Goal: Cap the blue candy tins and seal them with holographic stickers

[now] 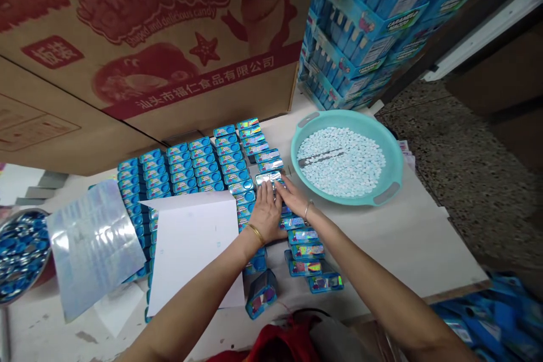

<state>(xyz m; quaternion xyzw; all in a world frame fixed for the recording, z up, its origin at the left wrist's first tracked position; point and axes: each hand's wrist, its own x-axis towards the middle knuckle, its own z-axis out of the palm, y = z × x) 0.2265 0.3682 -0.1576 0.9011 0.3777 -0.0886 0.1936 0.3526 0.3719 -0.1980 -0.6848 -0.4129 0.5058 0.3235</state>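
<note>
My left hand (266,214), with a gold bangle at its wrist, lies palm down on a column of small blue candy boxes, its fingers stretched forward. Beside it, my right hand (293,197) touches the same column, fingers apart, near a shiny-topped box (268,177). What lies under the palms is hidden. More blue boxes (306,250) run down the column toward me, some slightly out of line. To the left, several columns of matching boxes (206,169) stand in close rows. One larger blue container (261,294) sits tilted near the table's front edge.
A turquoise basin (384,130) of small pale candies stands right, with a dark flat strip inside. White sheets (195,254) and a shiny sheet (97,249) cover boxes at left. A bowl (47,254) of blue wrapped pieces, a large carton (148,22) and stacked blue packs (365,34) surround the table.
</note>
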